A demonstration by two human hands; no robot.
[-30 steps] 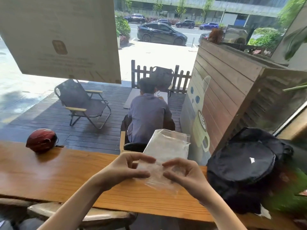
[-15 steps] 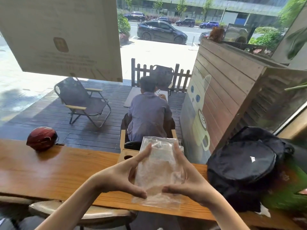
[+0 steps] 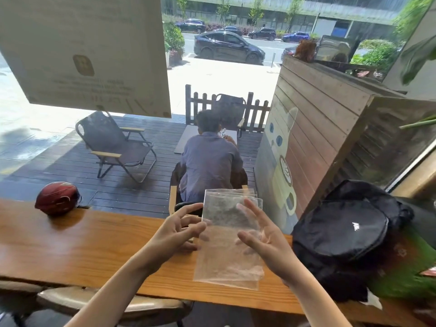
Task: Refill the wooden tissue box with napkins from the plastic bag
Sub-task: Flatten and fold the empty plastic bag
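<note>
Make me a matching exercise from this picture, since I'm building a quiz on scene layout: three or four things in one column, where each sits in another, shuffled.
Things:
1. helmet
2. backpack
3. plastic bag
4. folding chair

Places:
A. outside on the dark deck, beyond the window
B. on the counter at its far left
C. held upright between the left hand and right hand, over the counter
D. on the counter at its right end

Pairs: 1-B, 2-D, 3-C, 4-A
</note>
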